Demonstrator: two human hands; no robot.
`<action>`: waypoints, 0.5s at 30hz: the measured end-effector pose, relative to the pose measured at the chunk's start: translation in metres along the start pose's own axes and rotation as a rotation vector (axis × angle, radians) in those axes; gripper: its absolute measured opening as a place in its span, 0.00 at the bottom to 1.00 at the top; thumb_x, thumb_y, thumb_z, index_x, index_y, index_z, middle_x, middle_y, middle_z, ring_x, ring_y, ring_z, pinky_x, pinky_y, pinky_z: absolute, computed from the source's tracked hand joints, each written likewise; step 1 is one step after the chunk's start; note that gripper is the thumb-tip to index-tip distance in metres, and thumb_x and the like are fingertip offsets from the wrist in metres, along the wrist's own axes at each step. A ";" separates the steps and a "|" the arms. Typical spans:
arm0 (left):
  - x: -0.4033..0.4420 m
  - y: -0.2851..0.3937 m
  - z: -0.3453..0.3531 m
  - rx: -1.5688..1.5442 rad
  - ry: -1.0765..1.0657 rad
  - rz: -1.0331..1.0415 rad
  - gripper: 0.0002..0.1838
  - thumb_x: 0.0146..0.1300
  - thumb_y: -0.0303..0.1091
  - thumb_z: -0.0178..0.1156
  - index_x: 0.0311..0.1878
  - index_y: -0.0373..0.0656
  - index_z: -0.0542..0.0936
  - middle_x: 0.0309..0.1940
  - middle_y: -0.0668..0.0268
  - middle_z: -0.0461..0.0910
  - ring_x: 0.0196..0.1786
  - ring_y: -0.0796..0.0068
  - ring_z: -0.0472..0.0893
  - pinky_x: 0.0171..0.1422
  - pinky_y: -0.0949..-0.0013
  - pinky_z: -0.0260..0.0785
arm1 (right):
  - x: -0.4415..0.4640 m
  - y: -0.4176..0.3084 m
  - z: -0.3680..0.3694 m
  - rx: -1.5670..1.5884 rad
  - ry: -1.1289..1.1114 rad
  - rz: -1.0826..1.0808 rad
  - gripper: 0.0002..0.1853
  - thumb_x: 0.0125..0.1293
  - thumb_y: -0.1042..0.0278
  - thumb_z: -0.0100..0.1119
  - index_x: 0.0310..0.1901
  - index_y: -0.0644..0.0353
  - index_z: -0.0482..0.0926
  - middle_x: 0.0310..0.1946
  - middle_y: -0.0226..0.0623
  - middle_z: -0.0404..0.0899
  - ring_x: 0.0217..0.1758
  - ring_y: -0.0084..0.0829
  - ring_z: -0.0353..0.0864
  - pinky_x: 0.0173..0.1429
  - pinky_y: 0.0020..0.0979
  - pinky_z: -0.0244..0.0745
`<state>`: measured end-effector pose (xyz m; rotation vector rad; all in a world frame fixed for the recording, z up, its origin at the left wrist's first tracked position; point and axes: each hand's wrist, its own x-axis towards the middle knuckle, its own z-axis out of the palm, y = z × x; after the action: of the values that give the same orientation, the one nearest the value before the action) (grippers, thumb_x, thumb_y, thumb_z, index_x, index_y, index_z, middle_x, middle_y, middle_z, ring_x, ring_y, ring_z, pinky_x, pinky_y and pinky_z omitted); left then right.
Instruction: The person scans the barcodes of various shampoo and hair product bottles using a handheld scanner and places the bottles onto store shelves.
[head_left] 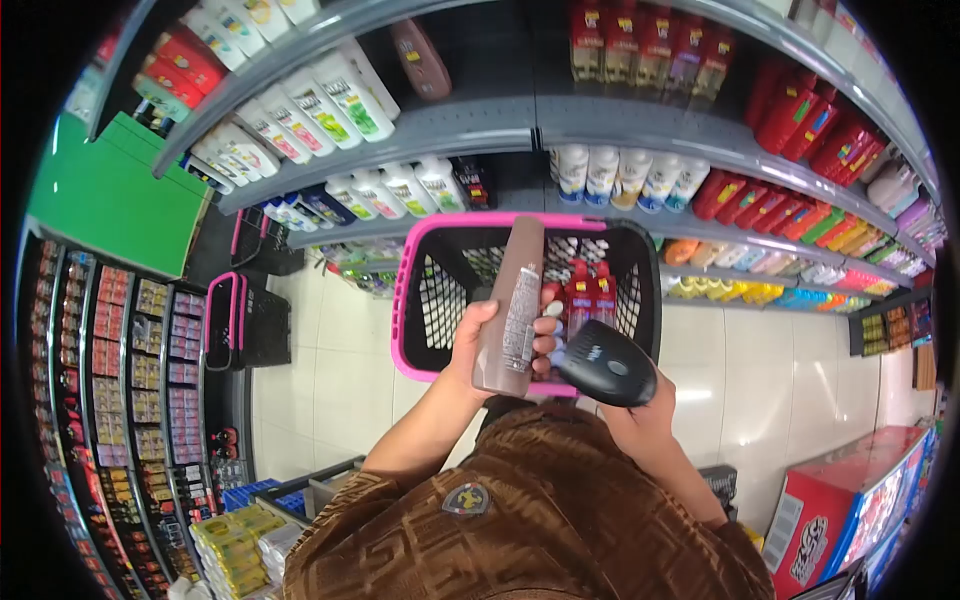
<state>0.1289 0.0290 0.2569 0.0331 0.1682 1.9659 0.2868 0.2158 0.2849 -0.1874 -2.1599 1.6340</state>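
Note:
My left hand (472, 345) is wrapped around a tall brownish-pink bottle (512, 310), its fingertips showing at the right side. Small print on the bottle's label faces up toward me. In my right hand (645, 420) is a black handheld barcode scanner (608, 365), its head close to the bottle's lower right side. Below both hands is a black shopping basket (425, 365) with a pink rim. Several red bottles (590, 290) with yellow tags stand inside it. The scanner's handle is mostly hidden by its head and my hand.
Ahead, a grey shelf (640, 120) carries white bottles (350, 100) and red bottles (790, 120). Another brownish-pink bottle (420, 60) leans on the upper shelf. Black baskets with pink handles (225, 320) stand at left. A red box-shaped display (830, 490) is at lower right.

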 end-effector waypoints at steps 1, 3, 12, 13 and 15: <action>0.002 0.009 -0.001 0.021 -0.016 0.014 0.42 0.61 0.55 0.65 0.74 0.46 0.66 0.45 0.63 0.71 0.45 0.65 0.75 0.50 0.55 0.76 | 0.002 0.006 -0.001 0.006 -0.003 -0.029 0.18 0.60 0.71 0.72 0.49 0.70 0.81 0.38 0.47 0.87 0.40 0.38 0.90 0.46 0.34 0.82; 0.006 0.030 -0.007 0.442 0.213 0.255 0.38 0.58 0.49 0.70 0.68 0.45 0.67 0.48 0.61 0.74 0.52 0.64 0.79 0.51 0.56 0.78 | 0.006 0.023 -0.003 0.153 0.051 0.071 0.16 0.64 0.76 0.68 0.53 0.68 0.82 0.42 0.37 0.88 0.45 0.21 0.83 0.54 0.28 0.78; 0.086 0.180 0.055 1.691 0.520 1.406 0.42 0.54 0.29 0.78 0.67 0.38 0.63 0.58 0.58 0.74 0.60 0.65 0.76 0.67 0.59 0.69 | -0.044 0.181 -0.005 -0.366 0.177 0.060 0.14 0.63 0.68 0.68 0.46 0.65 0.79 0.36 0.56 0.83 0.43 0.59 0.85 0.47 0.44 0.78; 0.097 0.193 0.061 1.707 0.507 1.456 0.41 0.55 0.31 0.78 0.66 0.39 0.63 0.57 0.58 0.74 0.59 0.64 0.76 0.67 0.58 0.67 | -0.043 0.179 -0.003 -0.352 0.184 0.073 0.13 0.63 0.68 0.67 0.46 0.65 0.79 0.35 0.57 0.82 0.42 0.62 0.83 0.46 0.45 0.78; 0.120 0.220 0.062 1.660 0.548 1.476 0.42 0.55 0.32 0.78 0.67 0.38 0.63 0.59 0.56 0.74 0.61 0.62 0.75 0.68 0.58 0.67 | -0.040 0.182 0.002 -0.384 0.217 0.107 0.16 0.62 0.66 0.68 0.48 0.65 0.79 0.36 0.57 0.83 0.43 0.62 0.84 0.47 0.46 0.79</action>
<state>-0.1128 0.0619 0.3412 0.8946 2.6781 2.4198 0.2958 0.2546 0.1026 -0.5742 -2.3008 1.1716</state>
